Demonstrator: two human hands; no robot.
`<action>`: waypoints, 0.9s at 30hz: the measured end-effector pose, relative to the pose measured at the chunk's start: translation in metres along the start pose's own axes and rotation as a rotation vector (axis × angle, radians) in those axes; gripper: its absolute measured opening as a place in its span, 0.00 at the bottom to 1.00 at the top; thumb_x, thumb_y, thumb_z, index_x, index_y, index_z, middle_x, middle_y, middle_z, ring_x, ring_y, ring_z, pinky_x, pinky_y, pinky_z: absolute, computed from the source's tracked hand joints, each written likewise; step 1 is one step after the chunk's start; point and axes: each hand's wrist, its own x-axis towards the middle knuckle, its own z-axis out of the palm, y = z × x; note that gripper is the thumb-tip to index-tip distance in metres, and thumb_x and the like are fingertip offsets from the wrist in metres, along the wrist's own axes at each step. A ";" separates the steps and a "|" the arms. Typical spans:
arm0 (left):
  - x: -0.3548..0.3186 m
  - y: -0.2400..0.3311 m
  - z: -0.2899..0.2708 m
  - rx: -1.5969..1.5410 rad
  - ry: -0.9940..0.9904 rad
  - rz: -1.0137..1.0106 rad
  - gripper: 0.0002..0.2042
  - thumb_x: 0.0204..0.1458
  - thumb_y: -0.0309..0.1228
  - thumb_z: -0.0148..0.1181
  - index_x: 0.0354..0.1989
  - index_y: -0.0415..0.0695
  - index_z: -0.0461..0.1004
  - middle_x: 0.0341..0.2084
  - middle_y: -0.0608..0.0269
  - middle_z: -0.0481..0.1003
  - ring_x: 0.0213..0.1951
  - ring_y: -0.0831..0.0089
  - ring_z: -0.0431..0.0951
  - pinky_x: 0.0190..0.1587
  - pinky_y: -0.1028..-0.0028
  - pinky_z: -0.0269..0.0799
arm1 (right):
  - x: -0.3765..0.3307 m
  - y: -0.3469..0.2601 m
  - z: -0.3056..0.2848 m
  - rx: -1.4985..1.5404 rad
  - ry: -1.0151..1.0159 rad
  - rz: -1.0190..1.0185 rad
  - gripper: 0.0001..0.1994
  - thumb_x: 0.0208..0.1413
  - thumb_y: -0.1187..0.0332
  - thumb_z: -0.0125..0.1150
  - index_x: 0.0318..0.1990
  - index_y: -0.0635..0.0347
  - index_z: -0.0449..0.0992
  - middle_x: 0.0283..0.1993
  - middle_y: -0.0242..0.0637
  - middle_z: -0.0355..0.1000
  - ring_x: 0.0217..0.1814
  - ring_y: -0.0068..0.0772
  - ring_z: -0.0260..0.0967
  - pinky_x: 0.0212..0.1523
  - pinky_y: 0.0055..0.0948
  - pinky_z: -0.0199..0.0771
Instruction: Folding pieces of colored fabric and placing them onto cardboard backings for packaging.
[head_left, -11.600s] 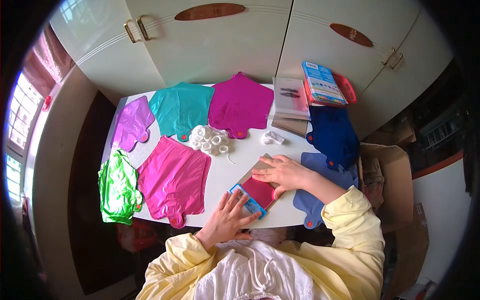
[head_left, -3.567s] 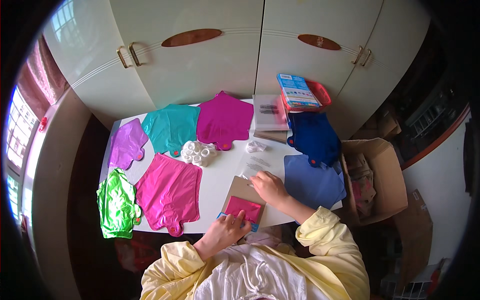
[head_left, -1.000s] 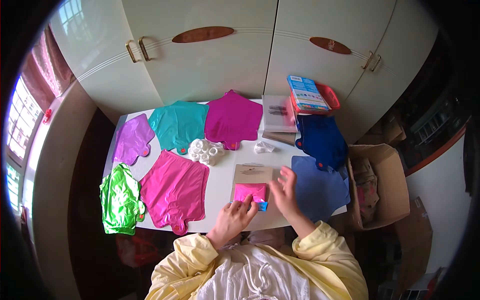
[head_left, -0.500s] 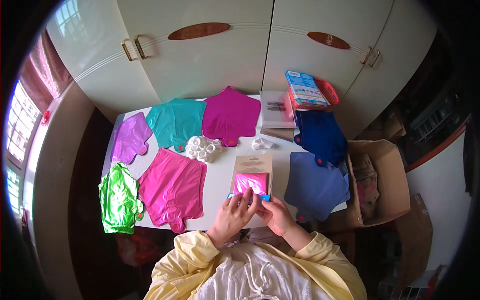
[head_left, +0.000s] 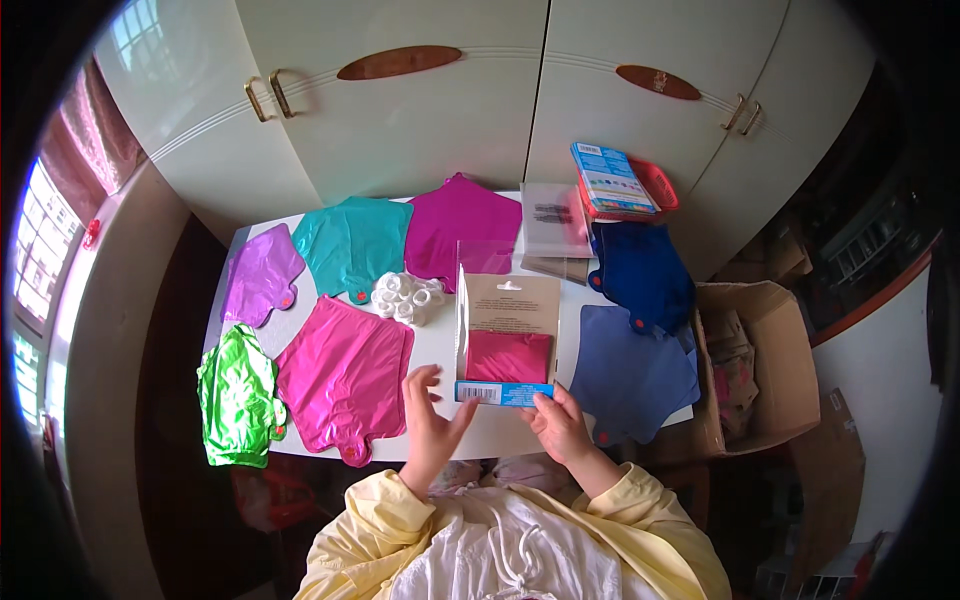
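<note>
Two hands (head_left: pixel 431 426), one package (head_left: pixel 516 306) in right hand (head_left: pixel 562 428)

Packet (head_left: pixel 510 315) at centre; ribbon rolls (head_left: pixel 405 298) left of it; cards (head_left: pixel 613 182) on basket (head_left: pixel 660 188), upper right; carton (head_left: pixel 780 370) right of table (head_left: pixel 437 345); cabinet (head_left: pixel 420 130) behind, along top.
</note>
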 end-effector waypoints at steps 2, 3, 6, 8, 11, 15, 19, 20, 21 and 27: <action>0.005 -0.005 -0.003 -0.696 -0.215 -0.407 0.16 0.54 0.26 0.60 0.50 0.37 0.67 0.43 0.61 0.72 0.39 0.77 0.72 0.35 0.79 0.69 | 0.000 0.007 -0.008 -0.028 -0.043 -0.012 0.10 0.63 0.68 0.46 0.49 0.58 0.68 0.37 0.28 0.70 0.32 0.12 0.61 0.31 0.12 0.59; 0.004 -0.011 -0.005 -0.794 -0.261 -0.465 0.13 0.55 0.26 0.58 0.48 0.38 0.68 0.40 0.62 0.73 0.36 0.78 0.72 0.34 0.79 0.69 | 0.000 0.007 -0.006 -0.035 -0.058 -0.016 0.10 0.63 0.67 0.46 0.49 0.58 0.68 0.36 0.28 0.70 0.30 0.11 0.58 0.29 0.12 0.55; 0.001 -0.008 -0.006 -0.958 -0.262 -0.589 0.06 0.58 0.29 0.55 0.37 0.40 0.75 0.28 0.66 0.76 0.28 0.80 0.73 0.29 0.82 0.66 | 0.003 0.005 -0.005 -0.083 -0.131 -0.020 0.10 0.63 0.66 0.47 0.49 0.57 0.68 0.37 0.28 0.70 0.27 0.10 0.53 0.26 0.12 0.50; 0.000 -0.012 -0.006 -0.965 -0.241 -0.581 0.06 0.57 0.29 0.56 0.37 0.39 0.75 0.28 0.65 0.77 0.28 0.80 0.73 0.29 0.81 0.66 | 0.004 0.003 -0.009 -0.144 -0.157 -0.009 0.12 0.64 0.68 0.45 0.52 0.60 0.66 0.43 0.31 0.70 0.37 0.17 0.56 0.38 0.21 0.53; 0.000 -0.010 -0.005 -0.958 -0.204 -0.557 0.06 0.57 0.29 0.57 0.36 0.38 0.75 0.27 0.64 0.77 0.27 0.80 0.73 0.29 0.80 0.66 | 0.004 -0.002 -0.009 -0.215 -0.169 -0.031 0.15 0.64 0.72 0.43 0.57 0.65 0.64 0.54 0.39 0.68 0.57 0.32 0.66 0.63 0.39 0.62; -0.002 -0.009 -0.003 -0.949 -0.148 -0.543 0.06 0.57 0.29 0.57 0.34 0.38 0.75 0.27 0.62 0.78 0.25 0.80 0.72 0.28 0.80 0.66 | 0.007 -0.008 0.003 -0.204 -0.183 -0.141 0.13 0.64 0.70 0.46 0.53 0.66 0.67 0.50 0.38 0.71 0.53 0.30 0.69 0.57 0.37 0.70; -0.002 -0.005 -0.002 -0.932 -0.115 -0.541 0.06 0.57 0.29 0.57 0.32 0.39 0.75 0.27 0.61 0.78 0.23 0.81 0.71 0.27 0.81 0.65 | 0.008 -0.010 0.011 -0.240 -0.126 -0.194 0.12 0.63 0.71 0.49 0.51 0.65 0.68 0.46 0.36 0.72 0.47 0.27 0.71 0.50 0.32 0.76; -0.002 -0.005 -0.002 -0.930 -0.108 -0.531 0.07 0.57 0.30 0.57 0.32 0.40 0.74 0.27 0.60 0.78 0.22 0.82 0.71 0.26 0.82 0.64 | 0.009 -0.009 0.012 -0.242 -0.109 -0.199 0.11 0.63 0.71 0.50 0.50 0.65 0.68 0.45 0.36 0.72 0.46 0.27 0.72 0.49 0.32 0.76; -0.003 -0.006 -0.002 -0.929 -0.104 -0.522 0.07 0.57 0.31 0.57 0.32 0.40 0.74 0.27 0.60 0.78 0.22 0.82 0.71 0.25 0.83 0.64 | 0.009 -0.009 0.013 -0.245 -0.090 -0.204 0.10 0.62 0.71 0.51 0.48 0.65 0.69 0.44 0.36 0.72 0.45 0.26 0.72 0.48 0.31 0.77; -0.005 -0.008 -0.002 -0.936 -0.061 -0.456 0.07 0.58 0.30 0.55 0.31 0.41 0.74 0.26 0.61 0.78 0.23 0.81 0.72 0.24 0.83 0.65 | 0.008 -0.012 0.021 -0.265 -0.038 -0.194 0.06 0.62 0.69 0.52 0.36 0.63 0.68 0.36 0.34 0.72 0.38 0.22 0.72 0.45 0.28 0.77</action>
